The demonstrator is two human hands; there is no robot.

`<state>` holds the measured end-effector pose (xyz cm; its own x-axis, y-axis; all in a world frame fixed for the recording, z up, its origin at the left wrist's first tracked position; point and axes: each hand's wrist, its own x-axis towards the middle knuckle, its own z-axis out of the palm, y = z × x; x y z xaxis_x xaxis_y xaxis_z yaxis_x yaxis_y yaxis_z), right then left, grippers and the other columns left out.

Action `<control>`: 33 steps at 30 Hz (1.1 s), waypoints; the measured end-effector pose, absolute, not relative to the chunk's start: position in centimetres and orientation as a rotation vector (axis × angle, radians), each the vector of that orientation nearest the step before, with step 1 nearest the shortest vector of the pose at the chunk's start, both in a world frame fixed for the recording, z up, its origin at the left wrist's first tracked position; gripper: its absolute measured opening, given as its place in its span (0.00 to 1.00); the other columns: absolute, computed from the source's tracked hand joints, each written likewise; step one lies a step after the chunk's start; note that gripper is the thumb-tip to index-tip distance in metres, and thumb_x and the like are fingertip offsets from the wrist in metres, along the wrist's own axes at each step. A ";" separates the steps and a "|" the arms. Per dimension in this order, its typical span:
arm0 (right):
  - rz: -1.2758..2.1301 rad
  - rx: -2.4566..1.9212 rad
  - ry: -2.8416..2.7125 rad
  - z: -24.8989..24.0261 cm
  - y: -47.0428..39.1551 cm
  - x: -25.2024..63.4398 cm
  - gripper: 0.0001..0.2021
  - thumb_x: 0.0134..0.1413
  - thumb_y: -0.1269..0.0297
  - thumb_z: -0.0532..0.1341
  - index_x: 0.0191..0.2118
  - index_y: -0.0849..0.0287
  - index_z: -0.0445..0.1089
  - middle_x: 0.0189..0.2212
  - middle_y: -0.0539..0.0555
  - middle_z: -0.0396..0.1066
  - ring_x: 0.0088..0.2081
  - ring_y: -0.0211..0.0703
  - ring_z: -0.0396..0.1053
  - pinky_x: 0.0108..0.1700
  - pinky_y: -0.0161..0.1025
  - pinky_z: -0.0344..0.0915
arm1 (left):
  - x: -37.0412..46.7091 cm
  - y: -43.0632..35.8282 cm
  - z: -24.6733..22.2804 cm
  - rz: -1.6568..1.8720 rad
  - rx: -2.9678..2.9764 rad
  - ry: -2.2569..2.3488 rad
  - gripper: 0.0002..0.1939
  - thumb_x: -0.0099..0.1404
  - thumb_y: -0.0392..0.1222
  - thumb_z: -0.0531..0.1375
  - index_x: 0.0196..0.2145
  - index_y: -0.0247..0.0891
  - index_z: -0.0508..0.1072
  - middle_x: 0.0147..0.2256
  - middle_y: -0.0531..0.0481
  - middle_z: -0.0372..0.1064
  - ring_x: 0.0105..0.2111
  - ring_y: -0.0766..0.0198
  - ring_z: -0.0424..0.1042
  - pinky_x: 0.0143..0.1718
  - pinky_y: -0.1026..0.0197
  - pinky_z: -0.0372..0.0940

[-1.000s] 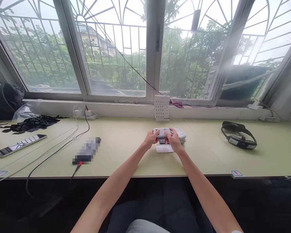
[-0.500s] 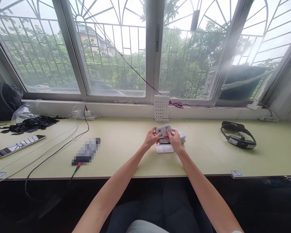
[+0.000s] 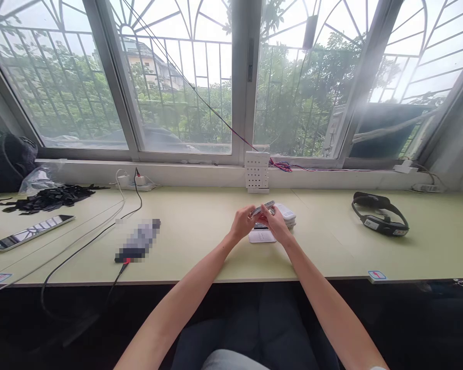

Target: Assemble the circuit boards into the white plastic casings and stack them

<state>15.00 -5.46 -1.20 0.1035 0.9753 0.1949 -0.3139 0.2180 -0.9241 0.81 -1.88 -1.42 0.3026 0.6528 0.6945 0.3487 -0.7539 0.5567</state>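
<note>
Left hand [image 3: 241, 223] and right hand [image 3: 277, 224] grip a device [image 3: 263, 207], long axis slanting up rightward.

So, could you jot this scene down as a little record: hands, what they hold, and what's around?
Left hand: grips one end of the device
Right hand: grips the other end
Device: pale, tilted, seen nearly edge-on
Below the hands: white piece on the table
Beside the right hand: white stack, partly hidden
Table, right: black headset
Table, left: black strips
Behind the table: windows
</note>
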 end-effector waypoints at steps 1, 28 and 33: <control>1.127 -0.862 -1.016 -1.2 -5.4 15.0 0.29 0.49 0.47 0.70 0.50 0.54 0.60 0.35 0.54 0.77 0.39 0.52 0.79 0.41 0.49 0.78 | 0.8 -1.9 -1.4 1.424 2.271 0.909 0.14 0.66 0.46 0.58 0.25 0.38 0.66 0.25 0.54 0.66 0.24 0.70 0.61 0.25 0.68 0.60; -0.439 -1.605 -1.287 -2.1 -4.2 17.0 0.34 0.63 0.56 0.51 0.69 0.67 0.47 0.55 0.71 0.58 0.55 0.63 0.55 0.55 0.58 0.54 | 1.0 -1.2 -2.2 1.224 2.326 1.008 0.08 0.64 0.39 0.57 0.37 0.39 0.77 0.35 0.50 0.78 0.27 0.66 0.74 0.35 0.63 0.69; -0.464 -1.696 -1.295 -2.5 -3.6 17.8 0.31 0.62 0.61 0.53 0.67 0.71 0.52 0.55 0.72 0.58 0.56 0.63 0.53 0.56 0.57 0.52 | 0.9 -1.0 -2.1 1.238 2.326 1.033 0.08 0.64 0.39 0.57 0.35 0.39 0.76 0.34 0.50 0.77 0.28 0.65 0.73 0.33 0.64 0.67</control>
